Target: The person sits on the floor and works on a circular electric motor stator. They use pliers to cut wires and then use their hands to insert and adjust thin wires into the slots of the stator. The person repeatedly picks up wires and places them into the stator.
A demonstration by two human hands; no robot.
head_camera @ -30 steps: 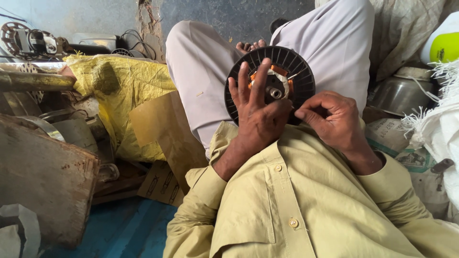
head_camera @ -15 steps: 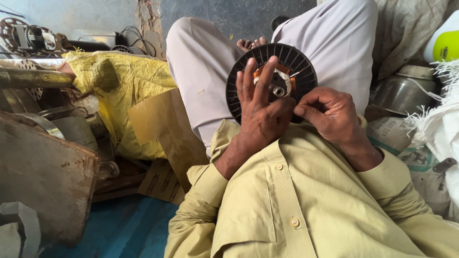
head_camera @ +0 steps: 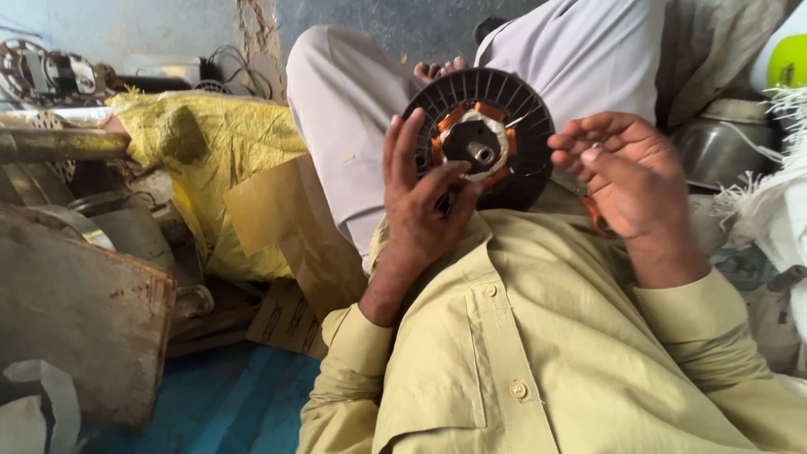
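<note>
A round black slotted motor stator (head_camera: 492,109) with copper-orange windings, white insulation and a metal shaft at its centre rests against my lap. My left hand (head_camera: 424,202) grips its lower left edge, fingers spread over the face. My right hand (head_camera: 626,172) hovers just right of the disc with fingers loosely curled, pinching a thin wire that I can barely make out. An orange strip shows below the right palm. Both arms wear pale yellow-green sleeves.
My bent legs in light grey trousers (head_camera: 353,101) lie beyond the stator. A yellow sack (head_camera: 210,160) and brown cardboard (head_camera: 286,227) lie left, with rusty metal parts (head_camera: 76,311) nearer. A steel bowl (head_camera: 723,147) and white woven bag (head_camera: 773,210) sit right. Blue floor (head_camera: 227,403) shows below.
My right hand has lifted off the stator's centre and drawn back to the right, uncovering the windings. The left hand keeps its grip; the view has shifted slightly.
</note>
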